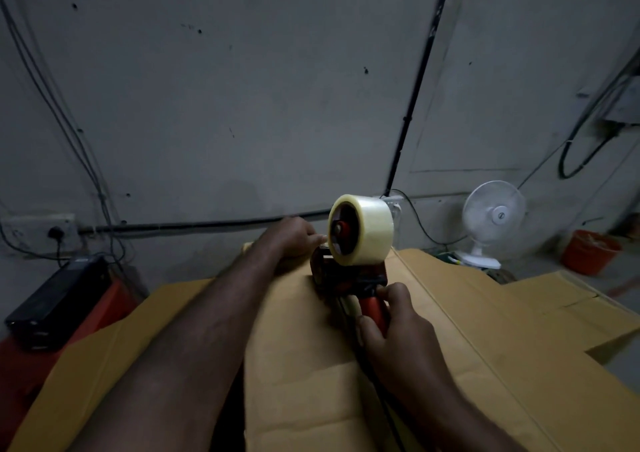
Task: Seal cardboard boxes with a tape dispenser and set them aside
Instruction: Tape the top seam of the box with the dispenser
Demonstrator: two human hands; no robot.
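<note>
Brown cardboard fills the lower half of the view: the cardboard box [294,347] lies flat side up, directly under both arms. The tape dispenser [349,275] stands on its top face, near the far edge, and carries a roll of clear tape [367,233]. The right hand [391,327] has its fingers wrapped around the red handle. The left hand [291,238] rests at the far edge of the box, just beside the dispenser's front. Its fingers are bent, but I cannot tell whether they hold anything. A white fan [491,216] and an orange bucket [588,252] stand by the grey wall.
</note>
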